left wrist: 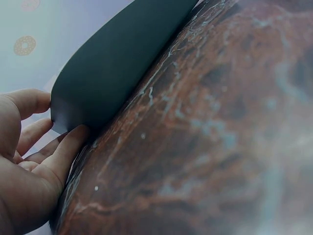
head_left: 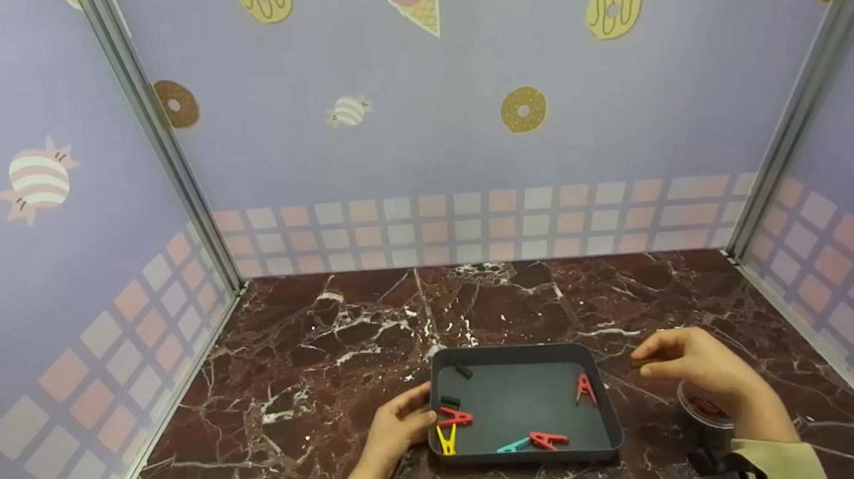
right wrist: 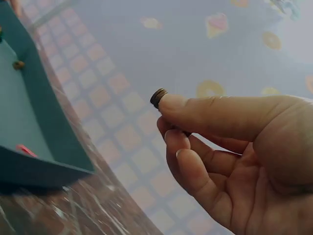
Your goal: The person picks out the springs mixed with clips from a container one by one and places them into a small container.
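A shallow dark grey tray [head_left: 524,398] lies on the marbled table. My left hand [head_left: 399,425] touches the outside of its left wall with fingertips and thumb, and in the left wrist view the fingers are spread against that wall [left wrist: 107,63]. To the right of the tray, raised above the table, my right hand [head_left: 695,363] pinches a small dark ribbed cylinder [right wrist: 157,97] between thumb and fingers. Inside the tray are red clothespins [head_left: 548,440], a yellow clothespin [head_left: 447,441], a blue clothespin [head_left: 514,445], a black ribbed piece [head_left: 450,401] and a small dark cylinder [head_left: 464,371].
A clear round container [head_left: 701,417] with dark red contents stands right of the tray, partly hidden by my right forearm. Patterned panels [head_left: 451,148] enclose the table at the back and both sides.
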`<move>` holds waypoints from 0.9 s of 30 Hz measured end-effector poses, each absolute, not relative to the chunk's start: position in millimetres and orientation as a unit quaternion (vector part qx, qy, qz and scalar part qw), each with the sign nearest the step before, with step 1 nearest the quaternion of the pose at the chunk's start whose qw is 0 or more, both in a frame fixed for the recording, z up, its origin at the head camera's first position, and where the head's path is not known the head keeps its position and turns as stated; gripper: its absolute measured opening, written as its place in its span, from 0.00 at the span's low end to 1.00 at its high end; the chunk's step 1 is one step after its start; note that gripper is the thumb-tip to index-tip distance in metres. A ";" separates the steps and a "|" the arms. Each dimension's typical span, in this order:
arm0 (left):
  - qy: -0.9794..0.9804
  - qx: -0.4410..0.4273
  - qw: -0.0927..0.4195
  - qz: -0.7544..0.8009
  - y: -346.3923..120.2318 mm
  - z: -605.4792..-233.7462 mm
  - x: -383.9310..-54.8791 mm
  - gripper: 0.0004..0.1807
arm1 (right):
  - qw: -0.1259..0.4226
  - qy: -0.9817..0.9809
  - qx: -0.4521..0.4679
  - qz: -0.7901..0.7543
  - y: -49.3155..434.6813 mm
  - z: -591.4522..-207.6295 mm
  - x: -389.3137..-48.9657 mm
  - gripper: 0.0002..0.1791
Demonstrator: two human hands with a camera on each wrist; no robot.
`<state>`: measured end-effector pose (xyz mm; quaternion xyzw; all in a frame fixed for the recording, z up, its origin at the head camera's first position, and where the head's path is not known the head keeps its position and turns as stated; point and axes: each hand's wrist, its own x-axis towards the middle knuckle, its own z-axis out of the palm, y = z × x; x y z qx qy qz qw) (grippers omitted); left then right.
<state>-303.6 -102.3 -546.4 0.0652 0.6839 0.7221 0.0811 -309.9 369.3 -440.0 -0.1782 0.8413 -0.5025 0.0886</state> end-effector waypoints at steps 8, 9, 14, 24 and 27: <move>0.681 0.068 0.081 0.724 -103.3 -546.7 -304.4 0.34 | 0.086 0.876 -0.154 -0.450 406.6 -442.6 -305.8 0.18; 0.681 0.067 0.082 0.725 -103.2 -546.7 -304.4 0.34 | 0.094 0.879 -0.142 -0.445 410.6 -443.0 -304.8 0.18; 0.683 0.064 0.082 0.723 -102.4 -546.2 -304.1 0.33 | 0.114 0.896 -0.104 -0.416 425.5 -443.6 -299.3 0.19; 0.684 0.067 0.078 0.723 -102.4 -546.3 -303.9 0.34 | 0.129 0.923 -0.049 -0.359 433.9 -441.4 -297.0 0.16; 0.686 0.068 0.079 0.720 -102.5 -546.1 -303.8 0.34 | 0.138 0.920 -0.046 -0.363 433.9 -442.0 -297.6 0.14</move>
